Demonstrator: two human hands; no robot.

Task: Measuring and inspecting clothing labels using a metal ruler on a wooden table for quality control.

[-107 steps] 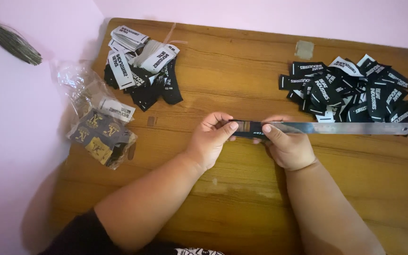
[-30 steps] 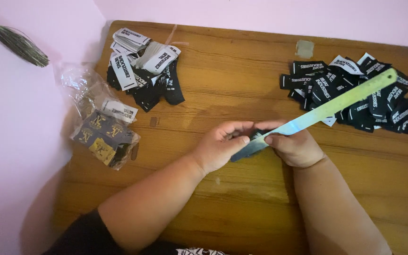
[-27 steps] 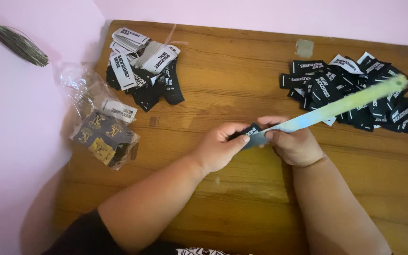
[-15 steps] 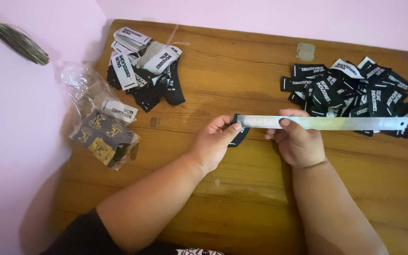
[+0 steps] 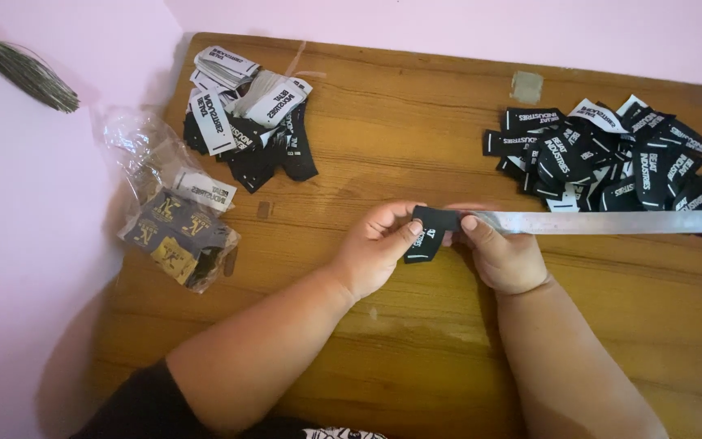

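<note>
My left hand (image 5: 377,250) pinches a small black fabric label (image 5: 426,235) with white print, bent over the end of a long metal ruler (image 5: 603,222). My right hand (image 5: 501,254) presses the ruler's left end and the label with its fingertips. The ruler lies flat across the wooden table (image 5: 416,146), pointing right. A heap of flat black labels (image 5: 603,158) lies beyond the ruler at the right. A heap of folded black and white labels (image 5: 245,114) lies at the far left.
A clear plastic bag (image 5: 168,215) with dark labels inside hangs over the table's left edge. A small piece of tape (image 5: 526,86) sticks near the far edge. A pink wall surrounds the table, with a dark tassel (image 5: 22,69) on it.
The ruler swung up at an angle about a second ago and has come back down flat. The black label now hangs folded over the ruler's left end.
</note>
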